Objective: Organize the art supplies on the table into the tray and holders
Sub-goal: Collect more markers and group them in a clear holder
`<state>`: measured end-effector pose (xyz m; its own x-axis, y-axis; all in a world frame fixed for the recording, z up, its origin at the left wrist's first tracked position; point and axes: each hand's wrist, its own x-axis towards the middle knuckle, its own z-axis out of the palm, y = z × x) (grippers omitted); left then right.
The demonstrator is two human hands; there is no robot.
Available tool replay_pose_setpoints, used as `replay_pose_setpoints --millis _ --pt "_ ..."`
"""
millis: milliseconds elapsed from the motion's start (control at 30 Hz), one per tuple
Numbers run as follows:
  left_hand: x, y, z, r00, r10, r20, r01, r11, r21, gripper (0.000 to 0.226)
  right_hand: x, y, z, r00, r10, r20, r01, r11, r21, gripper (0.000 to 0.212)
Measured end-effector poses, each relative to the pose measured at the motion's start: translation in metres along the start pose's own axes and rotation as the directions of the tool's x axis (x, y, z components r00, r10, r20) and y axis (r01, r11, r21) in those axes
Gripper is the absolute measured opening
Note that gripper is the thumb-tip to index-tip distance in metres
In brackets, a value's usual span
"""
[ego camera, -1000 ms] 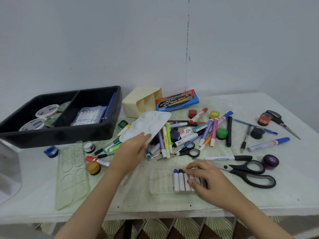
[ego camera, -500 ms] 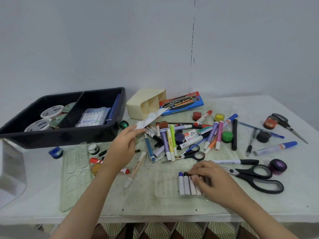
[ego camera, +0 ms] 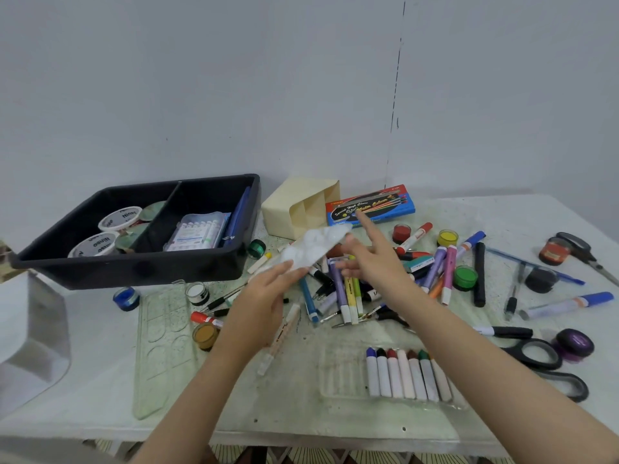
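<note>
Now: left hand (ego camera: pixel 264 296) holds one palette (ego camera: pixel 315 246); right hand (ego camera: pixel 371 262) beside; seven crayons (ego camera: pixel 405 376).

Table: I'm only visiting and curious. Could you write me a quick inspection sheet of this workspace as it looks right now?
Surface: white table, speckled with green stains.
Job's things: black tray partly filled; cream holder beside it, looks empty; white palette held above the pile.
Clutter: markers, paint pots and scissors loose; crayons in a clear pack.
Hands: left hand pinches the palette; right hand open at its other end.
Cables: nothing seen.
Surroundings: plain grey wall.
</note>
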<state>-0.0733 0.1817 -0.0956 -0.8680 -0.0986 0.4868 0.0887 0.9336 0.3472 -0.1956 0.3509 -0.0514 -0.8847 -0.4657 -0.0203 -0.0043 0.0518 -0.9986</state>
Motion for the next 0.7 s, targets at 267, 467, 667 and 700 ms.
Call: replay_pose_setpoints --millis 267,467,667,700 --pt "-0.015 0.012 0.006 0.991 0.131 0.014 -0.13 0.991 -0.043 0.042 0.019 0.012 0.016 0.989 0.122 -0.082 -0.116 0.991 0.073 0.034" --pt "-0.013 0.008 0.003 1.0 0.014 -0.018 -0.016 0.993 -0.116 0.05 0.019 0.012 -0.037 0.965 0.104 -0.242 -0.086 0.993 0.083 0.037" --pt "-0.004 -0.007 0.008 0.994 -0.113 0.008 0.113 0.989 -0.097 0.044 0.013 0.011 -0.094 0.93 0.071 -0.36 -0.15 0.969 -0.196 0.043" --pt "-0.001 -0.009 0.009 0.989 -0.147 0.024 0.149 0.984 -0.095 0.042 0.012 0.011 -0.099 0.927 0.04 -0.373 -0.153 0.948 -0.28 0.041"
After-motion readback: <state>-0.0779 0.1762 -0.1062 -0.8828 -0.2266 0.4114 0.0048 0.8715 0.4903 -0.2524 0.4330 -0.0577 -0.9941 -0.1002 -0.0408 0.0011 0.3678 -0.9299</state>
